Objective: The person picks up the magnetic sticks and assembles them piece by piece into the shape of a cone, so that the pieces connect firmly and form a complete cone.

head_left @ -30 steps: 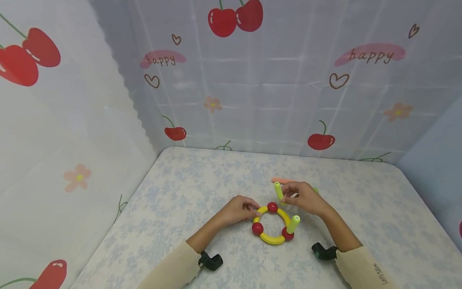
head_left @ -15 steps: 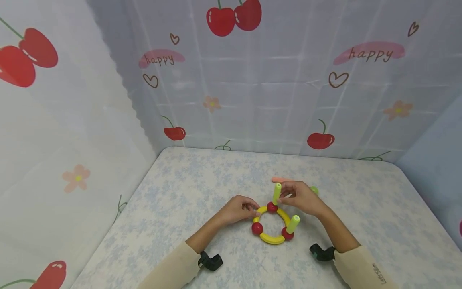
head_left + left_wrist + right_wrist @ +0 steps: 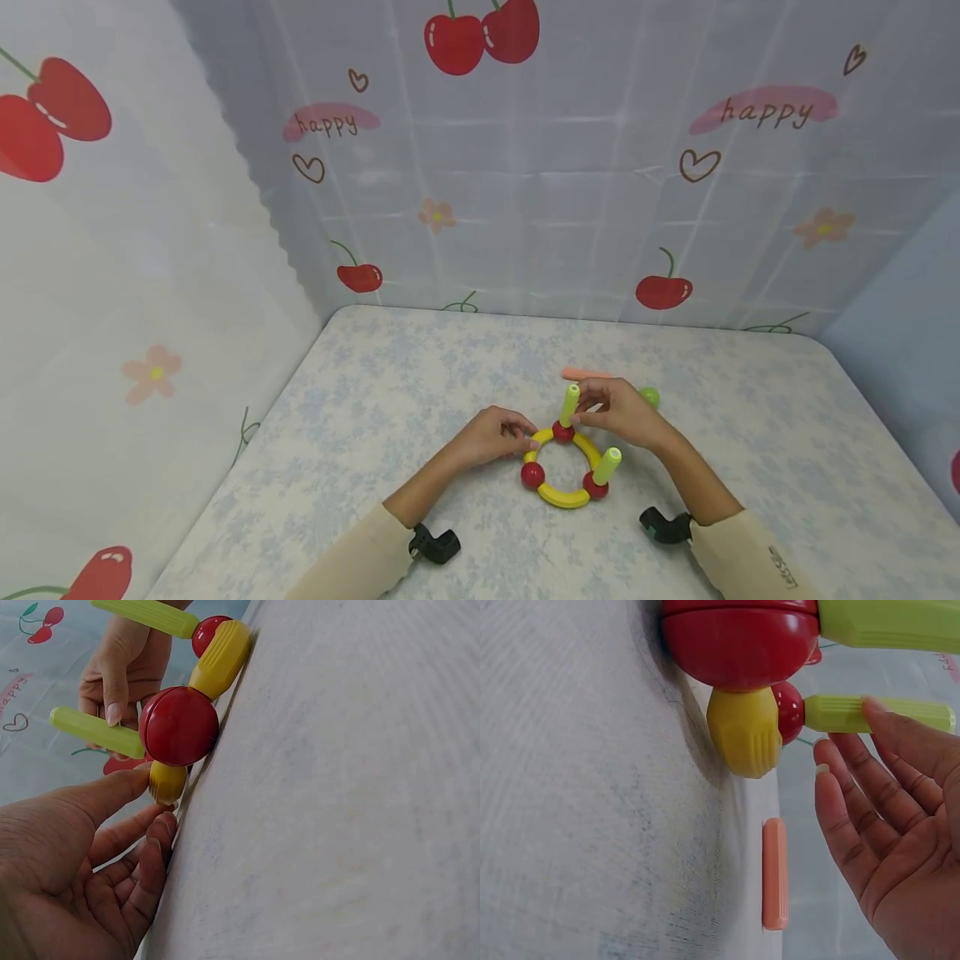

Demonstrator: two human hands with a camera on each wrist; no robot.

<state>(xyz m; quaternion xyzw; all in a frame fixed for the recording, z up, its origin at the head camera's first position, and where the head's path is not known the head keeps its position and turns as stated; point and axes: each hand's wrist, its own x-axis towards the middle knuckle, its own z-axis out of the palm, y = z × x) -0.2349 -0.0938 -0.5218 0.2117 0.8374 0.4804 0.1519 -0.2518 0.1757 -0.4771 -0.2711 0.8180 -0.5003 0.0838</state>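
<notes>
A ring of yellow curved rods (image 3: pixel 564 497) joined by three red balls (image 3: pixel 532 476) lies flat on the table. With thumb and fingers, my left hand (image 3: pixel 491 437) pinches the ring's left yellow rod (image 3: pixel 166 780). At the far red ball (image 3: pixel 562 432) stands a lime-green rod (image 3: pixel 570 404), slightly tilted, its lower end against the ball. My right hand (image 3: pixel 618 410) pinches this rod between thumb and fingers; in the right wrist view the other fingers spread loosely below it. Another lime-green rod (image 3: pixel 607 465) rises from the near right ball, untouched by either hand.
Behind my right hand lies an orange rod (image 3: pixel 585 374). A light-green ball (image 3: pixel 649 397) sits just beyond that hand, partly covered by it. A cherry-printed curtain (image 3: pixel 525 208) hangs along the table's back edge.
My right hand has brought the lime-green rod from just right of the far red ball onto that ball and stood it up. My left hand has kept its hold on the ring.
</notes>
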